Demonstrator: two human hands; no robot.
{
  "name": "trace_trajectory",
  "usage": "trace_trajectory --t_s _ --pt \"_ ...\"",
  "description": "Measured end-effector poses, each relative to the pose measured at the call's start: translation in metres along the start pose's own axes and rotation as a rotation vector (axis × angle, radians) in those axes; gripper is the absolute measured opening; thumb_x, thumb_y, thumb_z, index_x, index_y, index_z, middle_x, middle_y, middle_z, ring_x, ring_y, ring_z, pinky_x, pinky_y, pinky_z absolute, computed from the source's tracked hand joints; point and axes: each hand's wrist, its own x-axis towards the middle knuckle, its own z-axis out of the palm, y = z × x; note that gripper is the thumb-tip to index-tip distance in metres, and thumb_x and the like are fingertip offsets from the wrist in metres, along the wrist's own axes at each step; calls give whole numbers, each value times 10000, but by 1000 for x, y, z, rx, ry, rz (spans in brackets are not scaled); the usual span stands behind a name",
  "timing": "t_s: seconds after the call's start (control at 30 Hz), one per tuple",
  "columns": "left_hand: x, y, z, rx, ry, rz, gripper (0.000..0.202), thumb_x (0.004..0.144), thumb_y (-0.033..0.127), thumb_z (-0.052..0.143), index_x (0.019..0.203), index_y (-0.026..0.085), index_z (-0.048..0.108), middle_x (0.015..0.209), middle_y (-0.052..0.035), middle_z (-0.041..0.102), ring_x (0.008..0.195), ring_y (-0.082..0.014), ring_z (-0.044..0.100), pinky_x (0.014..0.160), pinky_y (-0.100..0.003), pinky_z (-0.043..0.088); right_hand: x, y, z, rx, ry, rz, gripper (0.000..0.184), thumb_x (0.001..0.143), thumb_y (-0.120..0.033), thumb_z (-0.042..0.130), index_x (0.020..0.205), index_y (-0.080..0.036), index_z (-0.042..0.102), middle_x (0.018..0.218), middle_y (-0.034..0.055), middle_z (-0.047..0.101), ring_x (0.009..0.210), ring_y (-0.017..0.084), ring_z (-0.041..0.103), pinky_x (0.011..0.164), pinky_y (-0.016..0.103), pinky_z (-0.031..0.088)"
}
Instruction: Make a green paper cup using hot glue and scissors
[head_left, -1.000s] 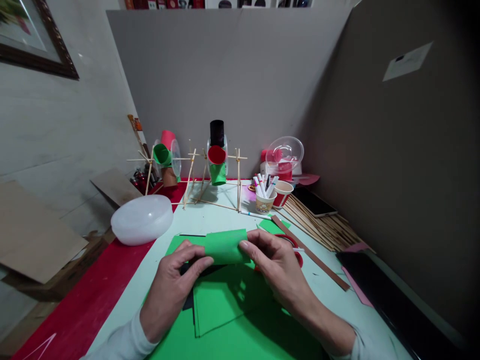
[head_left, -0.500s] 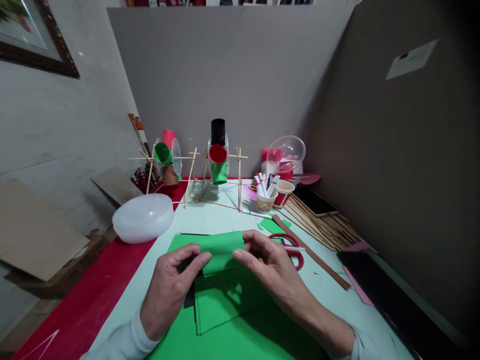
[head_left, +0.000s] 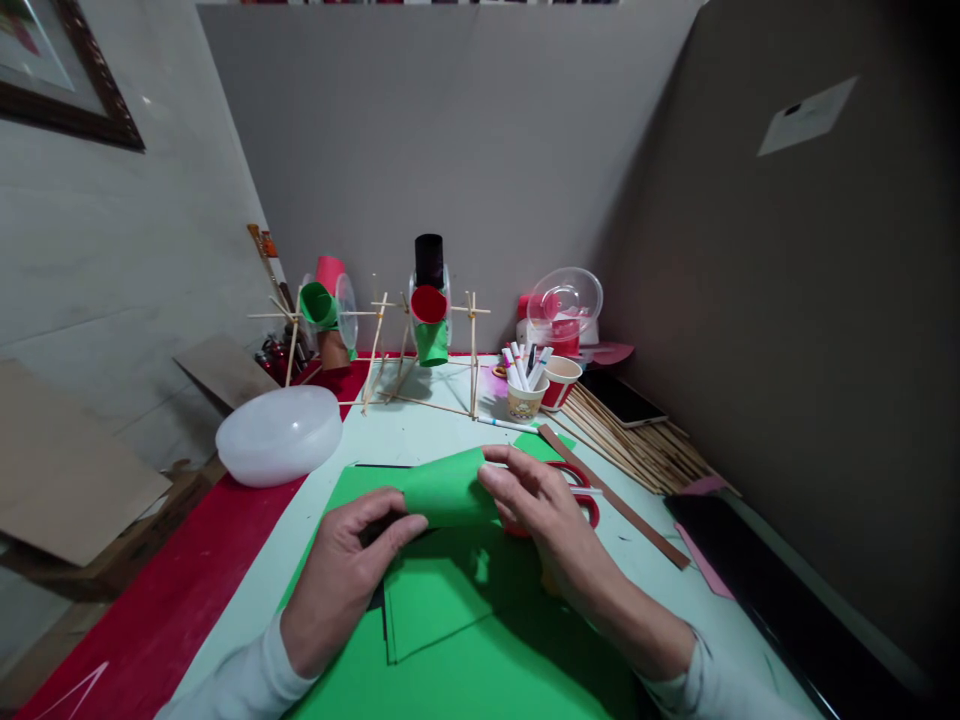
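A curved piece of green paper (head_left: 446,490) is held between my two hands above the table. My left hand (head_left: 349,570) pinches its left end between thumb and fingers. At the right end, my right hand (head_left: 536,500) grips the edge with thumb and fingertips. Below lies a large green sheet (head_left: 352,690) with a smaller green sheet (head_left: 435,605) on it, and dark edges peek out at its left side. Red-handled scissors (head_left: 589,505) rest just beyond my right hand, which partly hides them.
Two stick frames carrying coloured paper tubes (head_left: 430,303) stand at the back. A translucent bowl (head_left: 277,435) sits left. Toward the right are a cup of markers (head_left: 527,400), a red-and-white cup (head_left: 561,380), wooden sticks (head_left: 637,445), a phone (head_left: 622,397) and a brown strip (head_left: 615,500).
The green paper has become more rolled, its right end tilted up. My right hand has shifted its hold at that end. The whole view has moved slightly.
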Motion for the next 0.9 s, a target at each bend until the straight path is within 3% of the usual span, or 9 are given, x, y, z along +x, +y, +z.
trace_trajectory --t_s 0.1,0.17,0.33,0.47,0.57,0.67,0.77,0.83,0.9 --pt "1 -4 -2 -91 43 -80 304 719 460 743 713 179 628 581 39 478 540 -116 412 513 -232 336 -1 0 2 -20 -118 -27 568 787 -392 713 1269 -150 534 776 -20 548 653 124 422 599 253 342" --pt "2 -5 -3 -168 45 -93 323 694 459 774 764 174 639 602 43 497 542 -107 421 507 -221 344 -1 1 2 -65 -159 -43 679 768 -319 732 1367 -137 470 761 -35 532 642 120 397 594 253 331" --pt "3 -7 -4 -300 13 -81 388 680 412 820 941 170 664 728 20 567 689 -129 515 620 -217 422 -1 6 -1 -123 -146 -95 799 818 -270 705 1515 -156 333 639 -101 318 579 106 290 533 234 252" --pt "5 -9 -4 -326 7 -110 416 718 412 810 1006 172 629 717 30 560 683 -124 516 628 -219 419 -4 7 -2 -213 -99 -185 812 864 -283 674 1554 -219 250 709 -73 409 638 126 404 610 250 349" --pt "7 -12 -5 -338 56 -132 430 724 421 811 1011 175 605 662 52 546 604 -96 467 554 -192 372 -6 9 -2 -369 -81 -286 816 841 -309 715 1539 -246 298 975 23 604 861 188 557 803 328 442" --pt "7 -12 -5 -352 56 -131 433 752 418 792 1056 200 574 682 57 567 597 -90 480 553 -177 381 -6 11 -1 -420 -125 -387 631 867 -291 698 1450 -248 461 1309 85 612 1019 225 598 904 361 462" --pt "4 -6 -3 -341 63 -104 606 715 349 828 1232 253 528 807 46 615 687 -108 574 621 -178 448 -5 13 0 -392 -122 -399 414 886 -232 674 1296 -220 617 1221 70 696 961 212 637 832 324 495" --pt "2 -1 -1 -338 16 -90 783 692 315 839 1371 278 450 847 28 653 767 -154 640 692 -215 501 -4 14 1 -365 -101 -362 369 875 -222 694 1242 -204 659 1143 66 730 927 208 650 806 315 501" --pt "0 2 1 -331 -36 -109 795 678 310 839 1382 249 474 845 1 689 825 -203 677 733 -256 531 -3 15 1 -349 -84 -328 359 853 -223 725 1209 -198 685 1090 60 744 889 200 654 799 312 501"
